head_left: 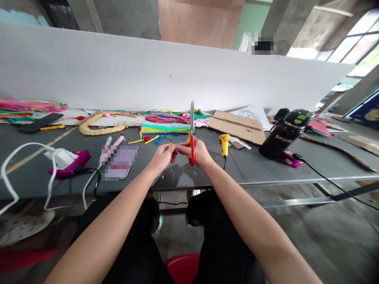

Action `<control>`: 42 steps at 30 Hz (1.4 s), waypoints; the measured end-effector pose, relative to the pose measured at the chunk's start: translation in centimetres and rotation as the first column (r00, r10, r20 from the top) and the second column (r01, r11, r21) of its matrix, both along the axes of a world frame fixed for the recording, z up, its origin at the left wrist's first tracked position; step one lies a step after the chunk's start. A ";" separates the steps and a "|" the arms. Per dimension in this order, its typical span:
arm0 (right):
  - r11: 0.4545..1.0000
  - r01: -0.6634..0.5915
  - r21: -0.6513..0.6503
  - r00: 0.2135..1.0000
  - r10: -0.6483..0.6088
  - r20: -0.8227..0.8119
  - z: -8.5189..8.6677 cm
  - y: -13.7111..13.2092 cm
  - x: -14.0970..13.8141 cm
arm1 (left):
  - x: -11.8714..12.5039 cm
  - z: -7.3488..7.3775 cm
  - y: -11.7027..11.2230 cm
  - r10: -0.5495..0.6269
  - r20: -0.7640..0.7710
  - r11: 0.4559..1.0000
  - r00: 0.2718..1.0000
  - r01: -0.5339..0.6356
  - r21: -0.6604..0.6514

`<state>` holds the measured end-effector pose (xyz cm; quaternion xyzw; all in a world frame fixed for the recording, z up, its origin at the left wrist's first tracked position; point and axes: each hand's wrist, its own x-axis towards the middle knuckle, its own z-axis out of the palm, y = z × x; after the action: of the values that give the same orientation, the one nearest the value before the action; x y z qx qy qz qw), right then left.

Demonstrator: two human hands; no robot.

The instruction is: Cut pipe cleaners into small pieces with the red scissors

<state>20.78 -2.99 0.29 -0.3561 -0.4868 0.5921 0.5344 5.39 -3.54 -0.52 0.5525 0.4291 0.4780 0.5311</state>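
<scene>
A: Where are the red-handled scissors with silver metal blades (192, 144)?

B: In the right hand (201, 153), which grips them by the handle, blades upward, above the dark grey tabletop (251, 169).

A: And the left hand (164, 156)?

B: Its fingertips are drawn together against the right hand's; whether they pinch anything, I can't tell.

A: What's around them?

B: Just beyond, a bundle of turquoise and yellow fuzzy stems (166, 128); rightward, a yellow gun-shaped tool (225, 146), then a black cylindrical bottle (274, 140).
</scene>
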 end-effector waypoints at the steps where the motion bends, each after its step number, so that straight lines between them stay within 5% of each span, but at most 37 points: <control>1: 1.000 -0.006 -0.010 1.000 0.006 -0.017 0.1 0.1 -0.1 | -0.1 0.2 -0.1 0.011 0.011 1.000 1.000 -0.011 -0.007; 13: 0.996 -0.054 0.065 0.990 0.062 -0.123 1.5 -1.1 -0.1 | -0.8 2.2 -1.3 0.061 0.001 0.998 0.998 -0.061 0.010; 24: 0.997 0.028 0.070 0.999 -0.026 -0.022 1.0 -0.8 1.5 | 1.2 2.5 -1.1 0.052 -0.159 0.998 0.986 -0.046 0.043; 33: 0.998 0.048 0.037 0.998 -0.049 0.035 0.8 -0.5 2.2 | -0.3 2.8 -0.2 -0.010 -0.181 0.999 0.983 0.017 0.038; 42: 0.995 0.083 0.064 0.997 -0.083 0.007 1.1 -1.1 1.6 | -0.2 2.9 -0.4 -0.022 -0.256 0.984 0.967 0.067 0.168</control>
<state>22.42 -4.10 1.37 -0.3616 -0.4928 0.5519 0.5673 5.20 -3.96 2.38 0.6628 0.4371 0.4275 0.4323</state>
